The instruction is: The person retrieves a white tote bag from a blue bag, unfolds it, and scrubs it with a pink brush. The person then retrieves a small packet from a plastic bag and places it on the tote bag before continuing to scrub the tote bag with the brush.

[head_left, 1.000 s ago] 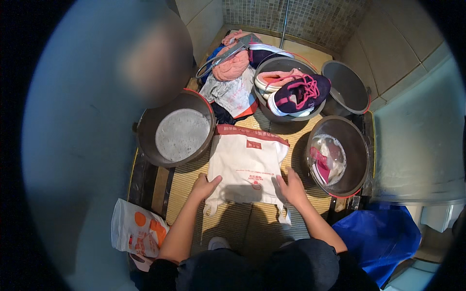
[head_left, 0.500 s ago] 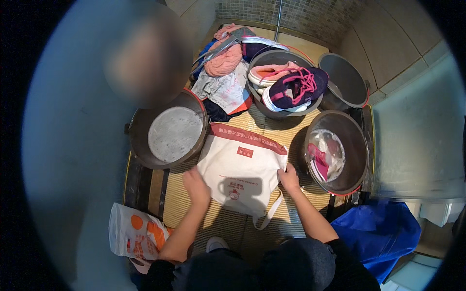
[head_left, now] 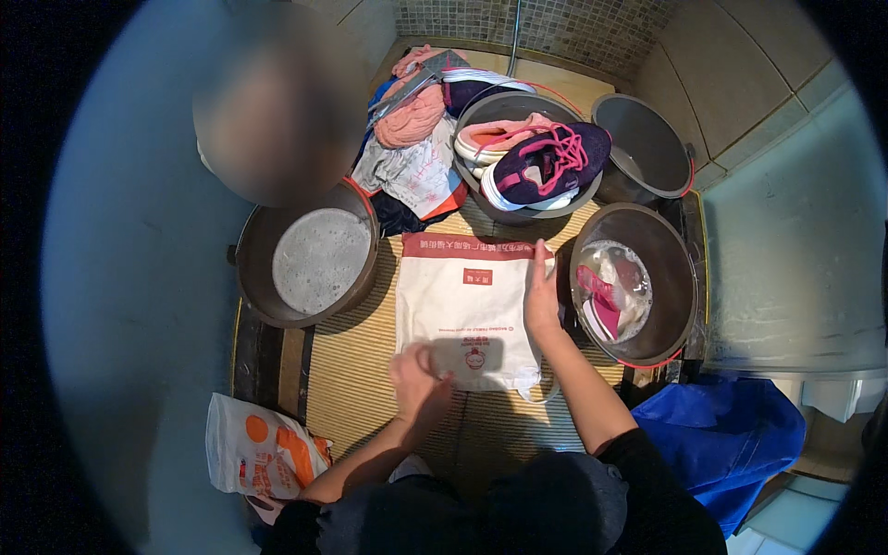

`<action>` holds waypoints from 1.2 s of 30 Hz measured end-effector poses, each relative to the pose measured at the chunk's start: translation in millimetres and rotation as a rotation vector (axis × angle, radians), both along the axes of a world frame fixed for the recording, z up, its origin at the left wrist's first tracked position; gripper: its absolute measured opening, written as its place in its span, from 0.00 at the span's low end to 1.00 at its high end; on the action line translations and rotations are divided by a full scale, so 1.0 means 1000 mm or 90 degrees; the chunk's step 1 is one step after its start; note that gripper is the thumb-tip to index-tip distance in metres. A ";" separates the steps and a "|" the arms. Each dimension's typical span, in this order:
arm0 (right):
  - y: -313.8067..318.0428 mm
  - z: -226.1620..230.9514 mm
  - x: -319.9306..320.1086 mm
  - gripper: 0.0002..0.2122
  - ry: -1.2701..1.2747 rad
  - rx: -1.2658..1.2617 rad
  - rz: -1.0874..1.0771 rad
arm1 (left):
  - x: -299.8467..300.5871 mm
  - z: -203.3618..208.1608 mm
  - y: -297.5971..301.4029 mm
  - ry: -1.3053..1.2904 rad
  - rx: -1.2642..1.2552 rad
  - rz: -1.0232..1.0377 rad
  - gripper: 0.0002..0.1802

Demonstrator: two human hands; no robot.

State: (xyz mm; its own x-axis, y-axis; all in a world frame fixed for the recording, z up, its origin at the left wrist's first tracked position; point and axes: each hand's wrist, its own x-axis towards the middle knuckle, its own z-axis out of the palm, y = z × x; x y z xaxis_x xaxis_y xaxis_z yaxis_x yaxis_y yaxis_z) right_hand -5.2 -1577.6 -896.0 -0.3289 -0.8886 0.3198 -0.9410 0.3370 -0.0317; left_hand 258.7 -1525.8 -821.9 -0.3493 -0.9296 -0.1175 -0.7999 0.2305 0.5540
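A cream cloth bag (head_left: 435, 296) with a dark red band along its far edge lies flat on the ribbed mat in front of me. My right hand (head_left: 541, 301) rests at the bag's right edge, fingers stretched out straight. Over the near left corner of the bag is my left hand (head_left: 421, 384), blurred, its thumb apart from the fingers and nothing seen in it. A cloth strap (head_left: 541, 392) curls out at the near right corner.
Left of the bag stands a bucket (head_left: 356, 282) of foamy water; at right, another bucket (head_left: 671, 291) holds a pink shoe in suds. Sneakers (head_left: 546, 166) fill a far bucket beside piled clothes (head_left: 407, 171). Blue fabric (head_left: 712, 435) and a plastic bag (head_left: 250, 444) flank me.
The bag now lies straighter and flatter. My left hand has moved right and nearer to me, from the left edge to the near corner. My right fingers have straightened from a grip.
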 end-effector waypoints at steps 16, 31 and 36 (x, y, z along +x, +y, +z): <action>0.136 0.031 -0.012 0.26 -1.835 -0.056 -0.136 | 0.038 -0.002 -0.056 0.841 0.704 0.363 0.17; 0.178 0.027 0.042 0.17 -1.496 0.058 -0.466 | 0.086 -0.062 -0.022 0.590 0.986 0.566 0.20; 0.177 0.060 0.042 0.09 -1.421 0.123 -0.343 | 0.079 -0.060 -0.022 0.622 0.998 0.599 0.24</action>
